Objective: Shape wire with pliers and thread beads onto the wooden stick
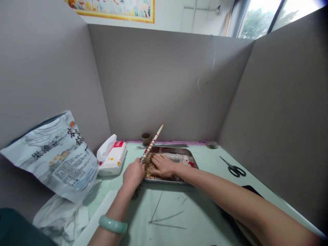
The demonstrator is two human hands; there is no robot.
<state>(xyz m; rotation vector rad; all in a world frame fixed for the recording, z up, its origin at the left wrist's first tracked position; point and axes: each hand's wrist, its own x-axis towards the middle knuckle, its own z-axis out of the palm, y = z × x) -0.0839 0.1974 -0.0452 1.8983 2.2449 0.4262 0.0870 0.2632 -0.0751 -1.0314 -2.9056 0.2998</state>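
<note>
My left hand (134, 173) is closed around the lower end of a pale stick (153, 140) wound with red and white beads. The stick slants up and to the right, over the left side of a metal tray (193, 159). Inside that tray lie gold beads (148, 169), white or clear beads (183, 158) and a few red beads (191, 164). My right hand (164, 166) rests palm down on the beads, fingers stretched out and flat. Its palm side is hidden. A pale green bangle (112, 224) circles my left wrist.
Black scissors (236, 171) lie at the right. A tissue pack (114, 159) and a large printed pouch (60, 157) stand left, above a white cloth (61, 218). A small brown cup (146, 138) is behind the tray. Thin wires (166, 223) lie in front. Grey panels (164, 78) enclose the table.
</note>
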